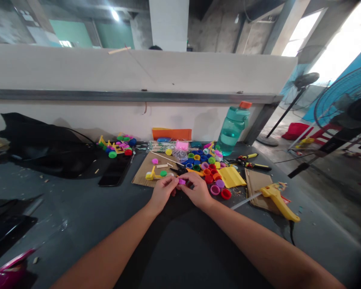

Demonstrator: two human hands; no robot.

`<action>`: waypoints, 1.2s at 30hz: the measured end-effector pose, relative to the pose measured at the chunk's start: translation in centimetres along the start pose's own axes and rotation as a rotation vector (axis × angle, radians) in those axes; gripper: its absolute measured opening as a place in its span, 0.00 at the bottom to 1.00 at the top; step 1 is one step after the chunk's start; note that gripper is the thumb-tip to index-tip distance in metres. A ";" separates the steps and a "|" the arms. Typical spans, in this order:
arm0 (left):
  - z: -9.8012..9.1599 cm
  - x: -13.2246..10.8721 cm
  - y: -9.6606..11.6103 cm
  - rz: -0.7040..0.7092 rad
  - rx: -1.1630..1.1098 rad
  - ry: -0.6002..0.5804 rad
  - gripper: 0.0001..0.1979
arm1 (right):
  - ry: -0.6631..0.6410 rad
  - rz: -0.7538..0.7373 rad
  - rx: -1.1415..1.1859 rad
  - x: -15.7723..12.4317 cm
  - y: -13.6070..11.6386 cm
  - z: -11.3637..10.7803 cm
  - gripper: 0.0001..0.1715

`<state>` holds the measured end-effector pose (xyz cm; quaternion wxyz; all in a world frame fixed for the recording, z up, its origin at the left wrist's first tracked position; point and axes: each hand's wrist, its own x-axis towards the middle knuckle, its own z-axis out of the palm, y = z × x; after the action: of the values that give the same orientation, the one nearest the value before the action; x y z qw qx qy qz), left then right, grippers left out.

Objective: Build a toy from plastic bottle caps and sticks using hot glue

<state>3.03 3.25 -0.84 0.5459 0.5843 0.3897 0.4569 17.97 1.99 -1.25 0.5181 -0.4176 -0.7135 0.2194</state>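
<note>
My left hand (pixel 161 194) and my right hand (pixel 199 190) meet over the near edge of a cardboard sheet (pixel 142 167). Both are closed in a pinch on one small purple plastic piece (pixel 181 182); its exact kind is too small to make out. Just left of the fingers, a yellow plastic part (pixel 151 175) lies on the cardboard with a green cap (pixel 163 173) beside it. A pink piece (pixel 155 161) and short wooden sticks (pixel 162 165) rest farther back. To the right of my right hand spread several coloured bottle caps (pixel 215 190).
A yellow glue gun (pixel 276 198) lies on the right near pliers (pixel 257 165) and a yellow folded sheet (pixel 233 177). Behind the caps stands a teal water bottle (pixel 229 132). Leftward are a phone (pixel 112 172), assembled cap toys (pixel 117 146) and a black bag (pixel 48 144).
</note>
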 end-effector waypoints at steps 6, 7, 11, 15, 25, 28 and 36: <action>-0.1 0.0 0.0 -0.007 0.045 0.001 0.15 | 0.004 -0.027 0.013 0.1 0.2 0.0 0.12; -0.1 0.0 0.0 -0.003 0.054 0.002 0.15 | 0.005 -0.030 0.013 0.1 0.2 0.0 0.13; -0.2 0.1 0.0 0.009 0.054 0.005 0.15 | 0.010 -0.013 0.002 0.0 0.4 0.0 0.15; -0.1 0.0 0.1 0.009 0.031 0.005 0.15 | 0.059 0.040 0.003 -0.2 0.3 0.0 0.11; -0.1 0.0 0.1 0.028 0.028 0.011 0.14 | 0.035 0.129 0.091 -0.2 0.0 0.0 0.10; 0.0 -0.1 0.4 0.019 0.073 0.005 0.14 | 0.013 0.193 0.174 -0.2 0.1 0.1 0.09; 0.1 -0.2 0.4 0.022 0.128 -0.003 0.14 | 0.020 0.265 0.282 -0.3 0.4 0.2 0.10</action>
<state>3.05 3.03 -0.48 0.5029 0.6230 0.4107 0.4362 17.95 1.95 -1.83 0.5451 -0.4334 -0.6092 0.3794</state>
